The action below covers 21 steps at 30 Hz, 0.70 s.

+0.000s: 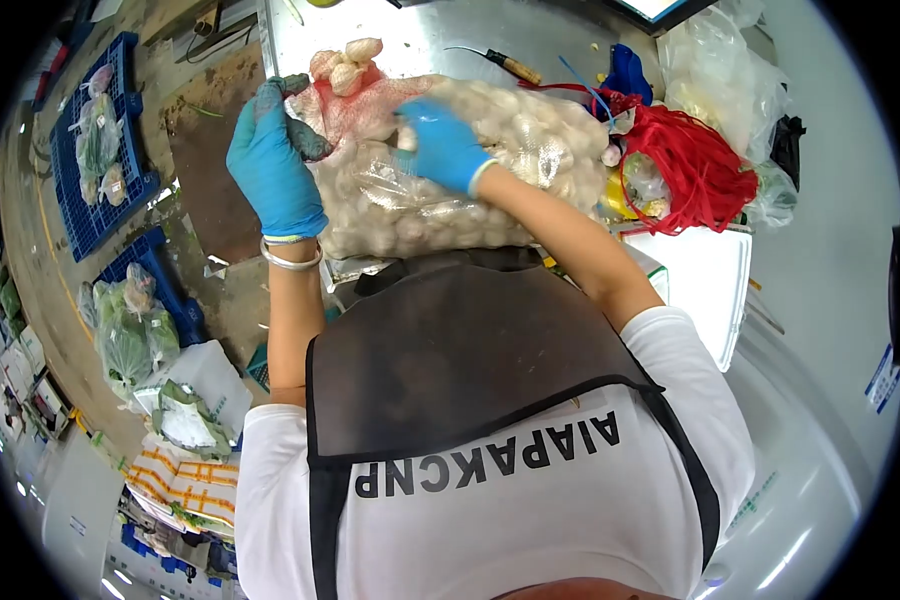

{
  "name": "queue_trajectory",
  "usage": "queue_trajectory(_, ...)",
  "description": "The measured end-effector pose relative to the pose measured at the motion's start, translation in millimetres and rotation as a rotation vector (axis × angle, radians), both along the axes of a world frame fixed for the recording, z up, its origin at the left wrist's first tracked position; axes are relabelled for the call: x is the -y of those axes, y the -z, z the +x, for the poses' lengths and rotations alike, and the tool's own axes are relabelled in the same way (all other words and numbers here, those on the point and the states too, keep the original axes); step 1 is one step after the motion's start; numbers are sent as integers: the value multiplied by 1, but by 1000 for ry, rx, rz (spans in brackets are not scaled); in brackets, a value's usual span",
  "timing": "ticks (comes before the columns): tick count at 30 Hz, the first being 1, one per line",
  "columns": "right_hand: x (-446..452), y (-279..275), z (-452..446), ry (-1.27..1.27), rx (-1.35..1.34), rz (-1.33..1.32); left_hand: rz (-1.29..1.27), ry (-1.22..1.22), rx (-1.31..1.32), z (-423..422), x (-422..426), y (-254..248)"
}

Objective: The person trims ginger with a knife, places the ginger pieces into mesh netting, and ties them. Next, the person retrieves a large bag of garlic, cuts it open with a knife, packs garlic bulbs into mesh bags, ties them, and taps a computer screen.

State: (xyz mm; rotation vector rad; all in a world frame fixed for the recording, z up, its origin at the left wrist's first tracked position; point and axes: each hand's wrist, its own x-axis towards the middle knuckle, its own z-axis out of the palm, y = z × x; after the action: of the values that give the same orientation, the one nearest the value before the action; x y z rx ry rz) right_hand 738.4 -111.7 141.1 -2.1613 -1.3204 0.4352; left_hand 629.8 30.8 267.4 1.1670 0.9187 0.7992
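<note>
My left hand [275,160], in a blue glove with dark, dirty fingertips, is closed on the edge of a red mesh bag [355,112]. Several garlic bulbs [346,70] bulge at the far end of the mesh. A large clear plastic sack of garlic [400,215] lies along the near side of the metal table, beneath both hands. Over its upper part is my right hand [440,145], also blue-gloved, close to the mesh bag's right side. Motion smears its fingers, and whether a bulb is in them I cannot make out.
On the metal table [420,45] beyond the sack lies a curved knife with a wooden handle [513,67]. To the right are a heap of red mesh bags [690,170] and clear plastic bags [715,80]. Blue pallets [75,205] with bagged vegetables sit on the floor at left.
</note>
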Motion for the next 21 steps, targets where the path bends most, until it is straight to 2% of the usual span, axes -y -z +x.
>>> queue_trajectory(4,32,-27,24,67,-1408,97,24,-35,-26,-9,-6,-1)
queue_trajectory(6,42,-17,32,115,-1820,181,16,-43,12,-10,-10,4)
queue_trajectory(9,29,-40,32,94,-1068,-199,-7,-43,45,-4,-12,4)
queue_trajectory(12,18,-33,17,-47,-262,-262,-15,-24,55,-3,-15,0)
queue_trajectory(13,11,-8,12,-47,-131,-208,-14,-14,59,-3,-15,0)
queue_trajectory(16,-26,-11,-4,-175,65,-321,2,-11,-1,-3,-13,3)
queue_trajectory(17,-37,3,-11,-144,95,-290,18,15,-5,-3,-12,5)
queue_trajectory(20,-44,-2,0,-285,117,-431,-2,10,-6,-3,-9,-2)
queue_trajectory(21,-37,-18,4,-259,-34,-480,-16,13,0,-4,-10,-3)
